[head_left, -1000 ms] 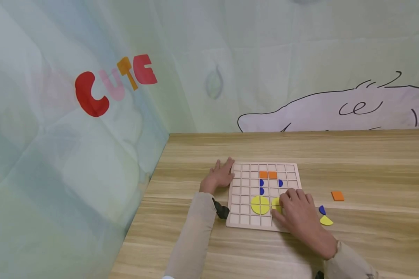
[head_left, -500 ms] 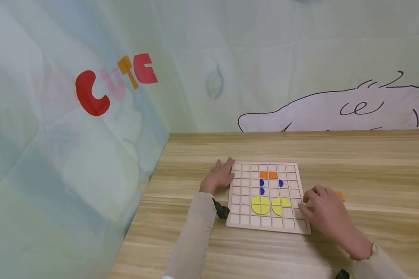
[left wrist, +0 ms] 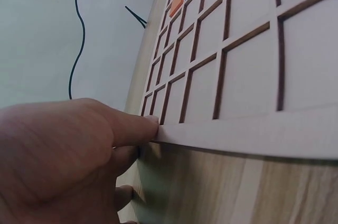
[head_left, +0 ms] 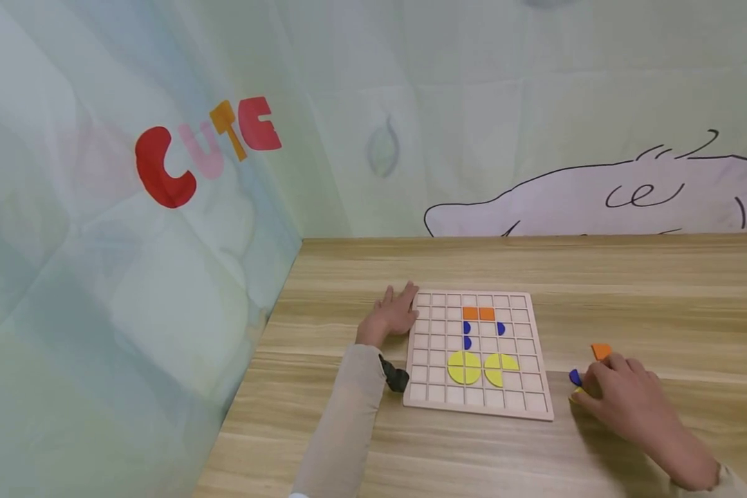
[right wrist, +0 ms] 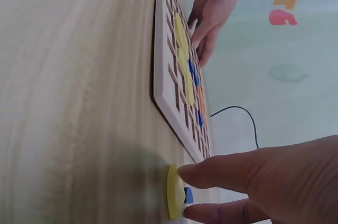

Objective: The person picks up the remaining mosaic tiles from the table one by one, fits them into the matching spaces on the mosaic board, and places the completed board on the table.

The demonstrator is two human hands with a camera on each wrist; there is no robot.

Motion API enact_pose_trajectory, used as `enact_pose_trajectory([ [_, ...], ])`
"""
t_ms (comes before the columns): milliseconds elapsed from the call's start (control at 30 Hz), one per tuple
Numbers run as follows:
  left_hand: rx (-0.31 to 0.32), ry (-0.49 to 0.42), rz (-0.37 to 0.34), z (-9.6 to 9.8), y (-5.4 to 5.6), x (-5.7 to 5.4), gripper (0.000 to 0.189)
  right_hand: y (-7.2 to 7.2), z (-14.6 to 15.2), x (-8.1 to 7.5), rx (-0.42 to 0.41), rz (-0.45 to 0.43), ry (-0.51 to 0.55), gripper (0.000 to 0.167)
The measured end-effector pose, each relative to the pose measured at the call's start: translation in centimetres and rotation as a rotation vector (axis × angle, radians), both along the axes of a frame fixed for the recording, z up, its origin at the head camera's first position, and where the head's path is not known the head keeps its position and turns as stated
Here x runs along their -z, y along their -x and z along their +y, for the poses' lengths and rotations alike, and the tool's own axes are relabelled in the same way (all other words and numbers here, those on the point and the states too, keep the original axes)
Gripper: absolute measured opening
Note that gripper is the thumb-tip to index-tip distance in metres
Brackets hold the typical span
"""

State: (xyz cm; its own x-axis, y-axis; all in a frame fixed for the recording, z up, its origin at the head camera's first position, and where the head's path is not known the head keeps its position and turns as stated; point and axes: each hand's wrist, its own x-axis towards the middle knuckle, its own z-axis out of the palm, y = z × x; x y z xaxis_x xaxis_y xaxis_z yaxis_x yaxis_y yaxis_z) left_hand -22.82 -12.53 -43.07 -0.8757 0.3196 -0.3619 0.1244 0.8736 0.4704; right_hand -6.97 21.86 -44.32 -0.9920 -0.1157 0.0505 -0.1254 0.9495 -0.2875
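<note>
My left hand (head_left: 389,319) rests at the upper left edge of a pale wooden grid board (head_left: 437,394); in the left wrist view its thumb (left wrist: 134,129) touches the rim. Beyond the board's right side, my right hand (head_left: 629,401) reaches down to a yellow quarter-circle tile (right wrist: 172,192) on the table. Its thumb and a finger stand apart just over that tile; whether they grip it is unclear. A blue half-circle tile (head_left: 575,377) lies beside the yellow one, and an orange square tile (head_left: 600,351) is just behind the hand, partly covered.
On the board sit two orange squares (head_left: 478,313), three blue half-circles (head_left: 467,328), a full yellow circle (head_left: 456,375) of quarter tiles and a three-quarter yellow circle (head_left: 494,378). The wooden table (head_left: 361,263) meets a printed cloth wall (head_left: 348,138) at the back and left.
My right hand has left the three-quarter yellow circle on the board and moved right to the loose tiles. The left hand has stayed at the board's edge.
</note>
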Motion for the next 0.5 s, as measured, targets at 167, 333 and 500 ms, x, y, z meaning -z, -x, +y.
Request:
enact_pose_trajectory([
  [167,0.007,-0.001,-0.002,0.00,-0.02,-0.03,0.056,-0.17,-0.04,0.12,-0.003,-0.012,0.006,0.029],
  [333,0.008,0.004,-0.002,0.05,-0.01,-0.02,0.056,-0.42,-0.33,0.18,-0.009,-0.023,0.007,0.028],
  [500,0.010,0.010,-0.006,-0.06,-0.06,-0.06,0.057,-0.61,-0.55,0.50,-0.008,0.004,0.017,0.026],
])
